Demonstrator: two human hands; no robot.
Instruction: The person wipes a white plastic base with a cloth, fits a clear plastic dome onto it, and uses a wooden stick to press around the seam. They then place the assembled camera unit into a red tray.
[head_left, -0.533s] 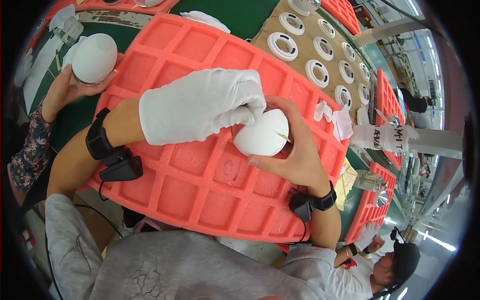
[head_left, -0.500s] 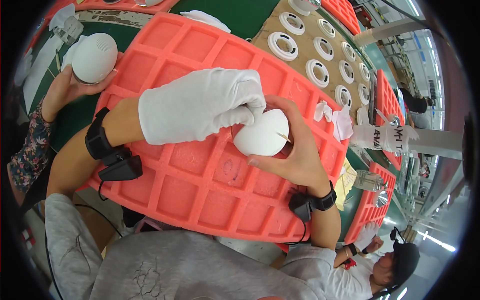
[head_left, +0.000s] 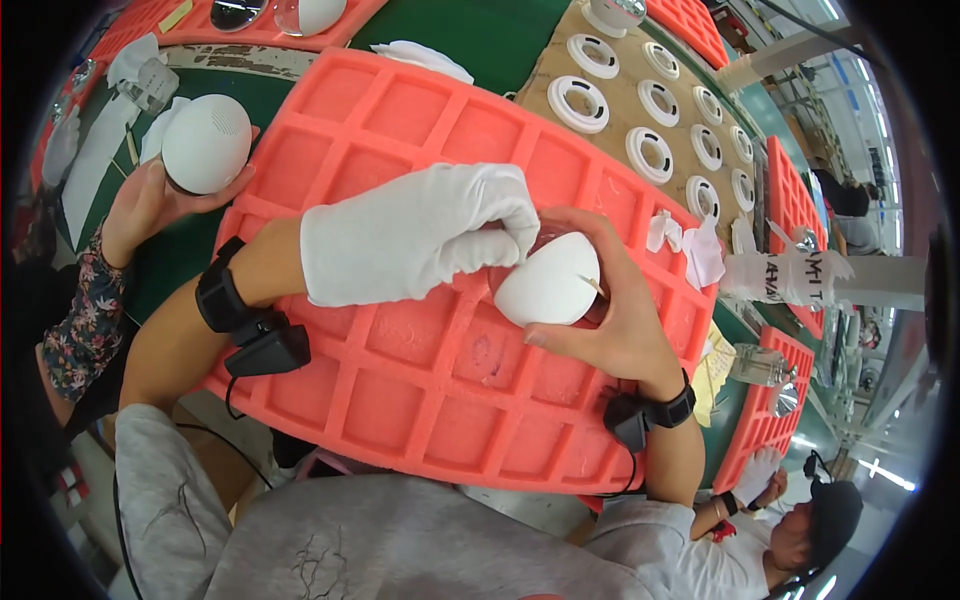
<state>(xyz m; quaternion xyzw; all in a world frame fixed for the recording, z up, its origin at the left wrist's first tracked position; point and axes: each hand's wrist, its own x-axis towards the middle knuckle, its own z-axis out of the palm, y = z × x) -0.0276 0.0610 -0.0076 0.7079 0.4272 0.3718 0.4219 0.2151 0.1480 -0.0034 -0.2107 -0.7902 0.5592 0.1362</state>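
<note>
Since the earlier frame almost nothing has moved: your hands still stay on the smooth white egg-shaped plastic shell. Your left hand in its white cloth glove pinches the shell's top edge, fingers closed on it. Your bare right hand cups it from below, fingers wrapped around. The shell sits over the big orange foam tray with square pockets. A person's hand holds a round white speaker-like dome at left

Matt foam tray, cloth glove, smooth plastic shell
</note>
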